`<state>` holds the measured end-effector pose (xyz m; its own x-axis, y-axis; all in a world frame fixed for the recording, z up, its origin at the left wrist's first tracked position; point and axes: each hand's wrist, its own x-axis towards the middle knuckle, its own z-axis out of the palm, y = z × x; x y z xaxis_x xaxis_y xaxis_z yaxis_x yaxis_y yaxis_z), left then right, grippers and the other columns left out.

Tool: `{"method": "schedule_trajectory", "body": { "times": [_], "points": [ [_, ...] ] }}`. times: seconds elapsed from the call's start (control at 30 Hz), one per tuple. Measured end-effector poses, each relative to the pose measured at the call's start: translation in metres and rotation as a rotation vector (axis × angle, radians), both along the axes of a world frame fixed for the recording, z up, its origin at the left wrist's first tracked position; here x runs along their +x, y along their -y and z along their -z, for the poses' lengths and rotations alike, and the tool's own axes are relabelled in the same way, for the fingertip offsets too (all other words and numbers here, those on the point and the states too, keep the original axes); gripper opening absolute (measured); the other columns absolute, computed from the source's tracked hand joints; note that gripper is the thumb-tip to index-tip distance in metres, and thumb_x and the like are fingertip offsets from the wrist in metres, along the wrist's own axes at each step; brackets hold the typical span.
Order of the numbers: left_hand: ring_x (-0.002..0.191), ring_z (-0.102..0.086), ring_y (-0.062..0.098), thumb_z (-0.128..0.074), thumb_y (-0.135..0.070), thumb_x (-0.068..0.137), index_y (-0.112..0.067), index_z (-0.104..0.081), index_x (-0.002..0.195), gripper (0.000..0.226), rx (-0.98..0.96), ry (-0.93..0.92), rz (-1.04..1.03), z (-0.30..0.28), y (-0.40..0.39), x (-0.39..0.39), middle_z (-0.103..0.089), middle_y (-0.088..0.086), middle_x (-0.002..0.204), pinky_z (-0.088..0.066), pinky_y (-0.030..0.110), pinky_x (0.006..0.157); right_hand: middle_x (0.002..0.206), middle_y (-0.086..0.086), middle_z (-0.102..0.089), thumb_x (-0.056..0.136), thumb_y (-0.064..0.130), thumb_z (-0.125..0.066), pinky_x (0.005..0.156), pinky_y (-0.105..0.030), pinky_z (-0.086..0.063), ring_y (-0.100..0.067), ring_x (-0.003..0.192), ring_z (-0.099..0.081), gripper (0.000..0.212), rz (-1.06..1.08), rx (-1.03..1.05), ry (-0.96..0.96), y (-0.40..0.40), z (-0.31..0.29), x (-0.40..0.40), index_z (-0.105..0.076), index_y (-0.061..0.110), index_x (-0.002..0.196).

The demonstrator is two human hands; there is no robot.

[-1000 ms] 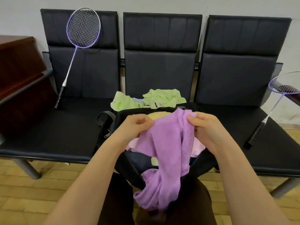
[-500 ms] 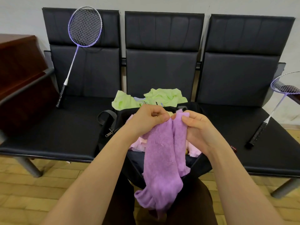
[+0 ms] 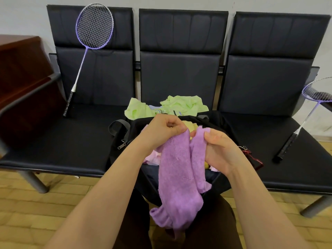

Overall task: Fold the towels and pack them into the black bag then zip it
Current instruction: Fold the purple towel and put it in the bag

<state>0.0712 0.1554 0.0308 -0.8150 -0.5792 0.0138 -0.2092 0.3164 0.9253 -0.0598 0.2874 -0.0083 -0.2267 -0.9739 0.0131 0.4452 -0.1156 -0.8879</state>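
Pale wall, yellow tiled floor, wooden cabinet at left. Row of three black seats (image 3: 179,78) serves as desk; one racket (image 3: 89,42) leans on the left seat, another (image 3: 305,112) lies at right. Black bag (image 3: 125,141) sits open on the middle seat, green towels (image 3: 179,105) behind it. Purple towel (image 3: 177,177) hangs above the bag. Left hand (image 3: 161,130) and right hand (image 3: 217,150), spread wide a second ago, now meet, each grip pinching a top corner: lengthwise fold likely begun, packing not yet.

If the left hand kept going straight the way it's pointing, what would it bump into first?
The left hand, gripping the purple towel, points rightward toward the right hand, so it would probably meet the towel fold that hand pinches first, though depth is unclear.
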Motion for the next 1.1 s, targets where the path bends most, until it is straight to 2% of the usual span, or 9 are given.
{"method": "schedule_trajectory", "body": {
  "times": [0.17, 0.27, 0.37, 0.47, 0.57, 0.7, 0.83, 0.97, 1.1],
  "points": [
    [0.076, -0.060, 0.007, -0.065, -0.018, 0.090, -0.013, -0.069, 0.082, 0.010, 0.047, 0.056, 0.022, 0.008, 0.000, 0.003, -0.069, 0.005, 0.083, -0.048, 0.022, 0.075, 0.091, -0.015, -0.070, 0.081, 0.007, -0.059, 0.077, -0.033, -0.059, -0.025, 0.087, -0.069, 0.024, 0.155, 0.064, -0.009, 0.001, -0.008, 0.005, -0.063, -0.008, 0.100],
    [0.068, -0.054, 0.011, -0.067, -0.018, 0.088, -0.002, -0.069, 0.093, 0.017, 0.112, 0.222, 0.076, 0.016, 0.009, 0.018, -0.062, 0.012, 0.083, -0.047, 0.018, 0.061, 0.082, -0.011, -0.071, 0.079, 0.009, -0.057, 0.071, -0.030, -0.059, -0.022, 0.078, -0.069, 0.025, 0.270, 0.091, -0.024, -0.005, -0.012, -0.004, -0.064, -0.007, 0.097],
    [0.068, -0.055, 0.016, -0.065, -0.011, 0.089, 0.005, -0.068, 0.088, 0.016, 0.290, 0.133, -0.012, 0.017, 0.014, 0.024, -0.061, 0.011, 0.079, -0.053, 0.023, 0.064, 0.085, -0.009, -0.073, 0.087, 0.005, -0.058, 0.070, -0.026, -0.059, -0.018, 0.079, -0.070, 0.016, 0.355, 0.159, -0.139, -0.006, -0.012, -0.007, -0.069, -0.002, 0.096],
    [0.077, -0.058, 0.019, -0.064, -0.011, 0.089, 0.004, -0.069, 0.089, 0.016, 0.341, 0.044, -0.086, 0.014, 0.011, 0.015, -0.059, 0.013, 0.081, -0.057, 0.029, 0.074, 0.099, -0.007, -0.071, 0.087, 0.002, -0.064, 0.076, -0.025, -0.054, -0.016, 0.090, -0.067, 0.014, 0.490, 0.232, -0.383, 0.005, -0.011, 0.001, -0.071, -0.006, 0.095],
    [0.078, -0.060, 0.021, -0.063, -0.009, 0.090, 0.012, -0.066, 0.096, 0.023, 0.332, -0.020, -0.128, 0.013, 0.003, 0.003, -0.060, 0.016, 0.083, -0.057, 0.033, 0.076, 0.075, -0.005, -0.060, 0.082, 0.006, -0.072, 0.072, -0.032, -0.046, -0.014, 0.075, -0.056, 0.016, 0.634, 0.273, -0.785, 0.020, -0.013, 0.014, -0.067, 0.002, 0.067],
    [0.083, -0.063, 0.027, -0.063, -0.012, 0.091, 0.006, -0.070, 0.094, 0.020, 0.323, -0.063, -0.206, 0.015, 0.000, -0.004, -0.063, 0.018, 0.085, -0.054, 0.045, 0.087, 0.047, 0.007, -0.039, 0.084, 0.016, -0.069, 0.056, -0.027, -0.033, -0.009, 0.051, -0.034, 0.037, 0.703, 0.318, -0.987, 0.033, -0.016, 0.030, -0.053, 0.014, 0.051],
    [0.084, -0.066, 0.031, -0.058, -0.008, 0.092, 0.009, -0.069, 0.092, 0.020, 0.337, -0.094, -0.245, 0.016, 0.000, -0.008, -0.065, 0.023, 0.084, -0.055, 0.047, 0.089, 0.053, 0.002, -0.051, 0.089, 0.022, -0.066, 0.063, -0.034, -0.038, -0.016, 0.059, -0.046, 0.029, 0.741, 0.275, -1.144, 0.038, -0.013, 0.041, -0.067, 0.011, 0.062],
    [0.072, -0.055, 0.029, -0.064, -0.023, 0.090, 0.012, -0.066, 0.089, 0.035, 0.290, -0.138, -0.207, 0.013, -0.002, -0.009, -0.062, 0.031, 0.084, -0.053, 0.041, 0.072, 0.069, -0.001, -0.056, 0.086, 0.008, -0.064, 0.064, -0.023, -0.037, -0.016, 0.065, -0.049, 0.011, 0.677, 0.223, -1.182, 0.041, -0.014, 0.047, -0.071, 0.010, 0.078],
    [0.079, -0.060, 0.022, -0.067, -0.023, 0.088, 0.008, -0.067, 0.093, 0.031, 0.181, -0.139, -0.221, 0.011, -0.002, -0.008, -0.064, 0.031, 0.095, -0.055, 0.045, 0.083, 0.071, -0.002, -0.068, 0.087, -0.002, -0.056, 0.069, -0.019, -0.052, -0.017, 0.069, -0.063, 0.045, 0.522, 0.136, -0.915, 0.034, -0.023, 0.047, -0.068, 0.041, 0.079]
  ]
}}
